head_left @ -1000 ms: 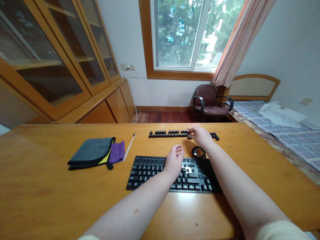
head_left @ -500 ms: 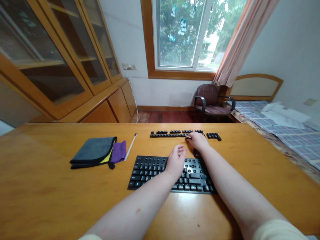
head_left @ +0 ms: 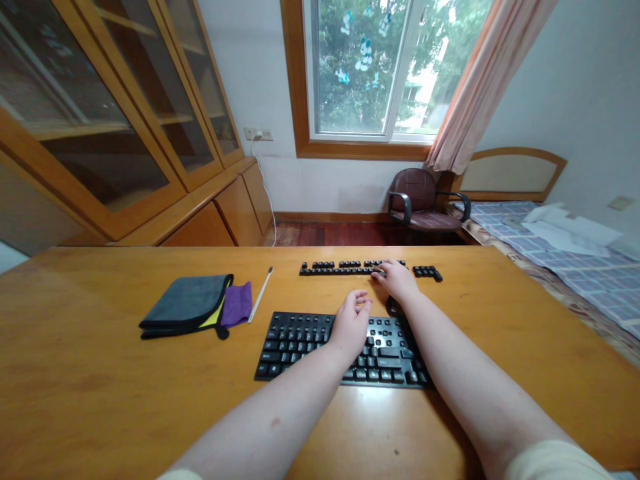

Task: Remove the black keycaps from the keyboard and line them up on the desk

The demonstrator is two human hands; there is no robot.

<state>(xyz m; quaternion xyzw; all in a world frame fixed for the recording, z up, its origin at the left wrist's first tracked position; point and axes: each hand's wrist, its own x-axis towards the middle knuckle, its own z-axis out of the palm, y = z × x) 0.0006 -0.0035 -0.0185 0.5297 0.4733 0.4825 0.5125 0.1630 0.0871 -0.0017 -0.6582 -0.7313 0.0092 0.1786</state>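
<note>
A black keyboard [head_left: 300,347] lies on the desk, and bare key sockets show in its upper right part. Over its top edge rests my left hand [head_left: 353,320], fingers curled in; whatever they may hold is hidden. Farther back, loose black keycaps [head_left: 345,268] are lined up in two rows. My right hand [head_left: 397,281] reaches to these rows with its fingertips closed at a keycap [head_left: 376,274] in the front row. Close under my right wrist sits a dark rounded object [head_left: 393,307], partly covered.
Left of the keyboard lie a folded grey cloth [head_left: 187,303], a purple cloth [head_left: 237,303] and a white toothbrush [head_left: 261,295]. A short group of keycaps [head_left: 427,272] is at the right end. Beyond the desk [head_left: 100,393] stand a chair [head_left: 423,197] and a bed [head_left: 550,240].
The fingers of my right hand have shifted slightly at the front row of keycaps. My left hand stays nearly still over the keyboard.
</note>
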